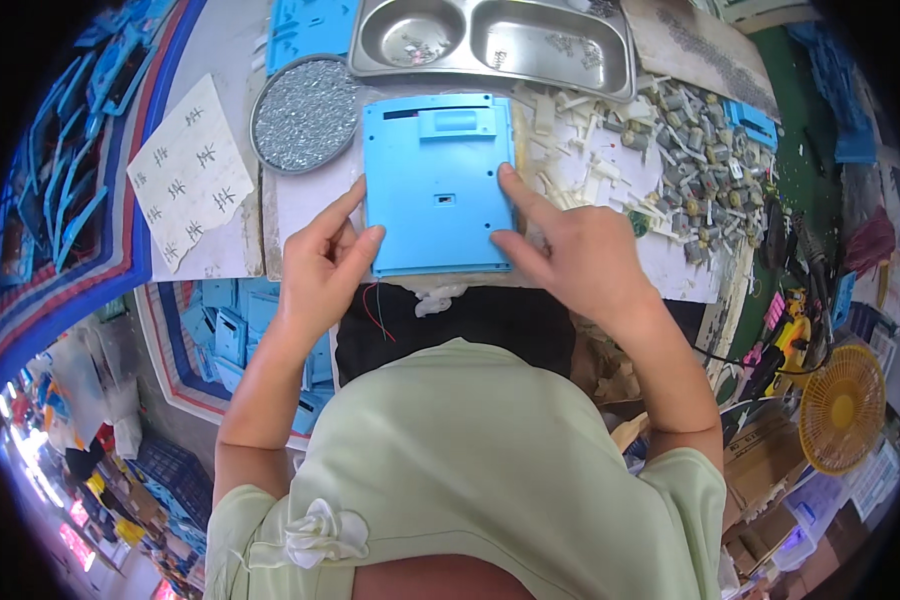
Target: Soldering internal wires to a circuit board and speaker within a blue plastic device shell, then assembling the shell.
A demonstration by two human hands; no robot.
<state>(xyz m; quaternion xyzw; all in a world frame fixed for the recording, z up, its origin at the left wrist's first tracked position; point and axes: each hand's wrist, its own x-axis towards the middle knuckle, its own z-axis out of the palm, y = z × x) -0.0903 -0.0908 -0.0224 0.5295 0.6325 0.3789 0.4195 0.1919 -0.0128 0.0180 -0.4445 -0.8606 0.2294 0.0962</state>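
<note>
A flat blue plastic casing (410,225) lies in front of me at the table's near edge, its long sides running away from me. It has a raised block near its far end, a small slot in the middle and several dark screw holes. My left hand (325,250) grips its left edge with thumb and fingers. On the right edge, my right hand (580,240) presses thumb and forefinger against the casing. Thin red and dark wires (378,312) hang below its near left corner. What lies under the casing is hidden.
A round dish of small screws (305,112) stands at the far left, beside a marked paper sheet (192,170). Behind is a steel compartment tray (480,72). Small motors (685,150) and white plastic parts (600,175) pile up at right. A yellow fan (842,410) stands lower right.
</note>
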